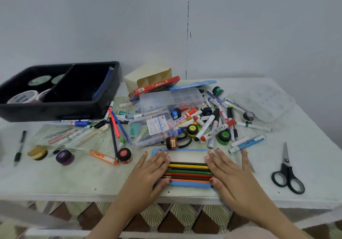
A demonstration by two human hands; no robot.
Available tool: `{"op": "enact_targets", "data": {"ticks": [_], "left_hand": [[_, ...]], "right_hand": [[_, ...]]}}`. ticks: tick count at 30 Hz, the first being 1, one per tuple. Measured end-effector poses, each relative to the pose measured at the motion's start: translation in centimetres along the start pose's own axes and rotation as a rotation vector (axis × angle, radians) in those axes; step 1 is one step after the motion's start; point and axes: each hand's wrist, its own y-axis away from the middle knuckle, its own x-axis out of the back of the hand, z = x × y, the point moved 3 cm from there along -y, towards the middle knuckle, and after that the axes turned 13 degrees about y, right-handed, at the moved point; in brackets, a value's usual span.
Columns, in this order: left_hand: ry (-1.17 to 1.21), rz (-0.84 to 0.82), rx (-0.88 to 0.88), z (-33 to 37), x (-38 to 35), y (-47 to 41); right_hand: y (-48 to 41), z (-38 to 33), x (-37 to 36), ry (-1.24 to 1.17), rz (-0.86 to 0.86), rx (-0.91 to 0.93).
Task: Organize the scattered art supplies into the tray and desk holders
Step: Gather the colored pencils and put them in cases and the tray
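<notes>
A pale table (pixel 305 164) stood before a plain grey wall, and many art supplies lay on it. At the far left of the frame a black pen (pixel 20 149) lay alone. In the upper left was a black tray (pixel 59 109) with two compartments; tape rolls (pixel 24 96) sat in the left one. Below the tray lay a clear pouch of markers (pixel 68 136) and small paint jars, one yellow (pixel 38 153), one purple (pixel 65 157) and one red (pixel 124 155).

In the lower centre lay a blue pencil case (pixel 190 184), open, with a row of coloured pencils (pixel 188 172) inside. The left hand (pixel 148 174) was flat on the left end of the case, fingers spread. The right hand (pixel 231 175) was flat on the right end, fingers spread too. Neither hand gripped anything.

Behind the case was a pile of markers (pixel 214 125) and clear plastic boxes (pixel 153 129), and a cream holder (pixel 148 77) stood near the wall. At the far right black scissors (pixel 286 174) lay apart from the pile.
</notes>
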Motion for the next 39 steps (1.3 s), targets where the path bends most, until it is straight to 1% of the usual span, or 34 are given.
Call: {"op": "enact_targets", "data": {"ticks": [4, 9, 14, 17, 21, 26, 28, 30, 32, 35, 36, 39], "left_hand": [[0.076, 0.070, 0.031, 0.4, 0.1, 0.1], [0.309, 0.286, 0.149, 0.4, 1.0, 0.7], [0.308, 0.475, 0.179, -0.5, 4.2, 1.1], [0.286, 0.533, 0.221, -2.8, 6.1, 1.6], [0.204, 0.498, 0.307, -6.5, 8.1, 2.3], [0.274, 0.316, 0.364, -10.4, 9.2, 3.2], [0.323, 0.295, 0.372, -11.3, 9.5, 3.7], [0.379, 0.306, 0.349, -12.0, 9.8, 3.9], [0.425, 0.320, 0.313, -12.5, 10.3, 4.0], [0.469, 0.333, 0.281, -13.4, 11.2, 3.9], [0.471, 0.337, 0.267, -13.7, 11.5, 3.8], [0.459, 0.318, 0.199, -14.5, 12.6, 3.1]], "right_hand": [[-0.9, 0.2, 0.9, -0.027, 0.024, 0.009], [-3.4, 0.1, 2.2, -0.064, 0.127, -0.050], [-6.5, -1.7, 3.0, -0.129, 0.185, -0.076], [-8.7, -3.9, 3.2, -0.163, 0.176, -0.089], [-11.6, -7.7, 3.0, -0.220, 0.111, -0.094], [-15.2, -12.8, 2.6, -0.251, 0.033, -0.099], [-16.4, -14.8, 2.6, -0.267, 0.023, -0.095], [-17.6, -16.9, 2.7, -0.260, 0.034, -0.093], [-18.7, -18.7, 2.8, -0.201, -0.006, -0.090], [-20.0, -20.3, 2.6, -0.061, -0.198, -0.109], [-20.3, -20.5, 2.6, -0.027, -0.227, -0.125], [-20.8, -20.4, 3.3, -0.030, -0.213, -0.201]]}}
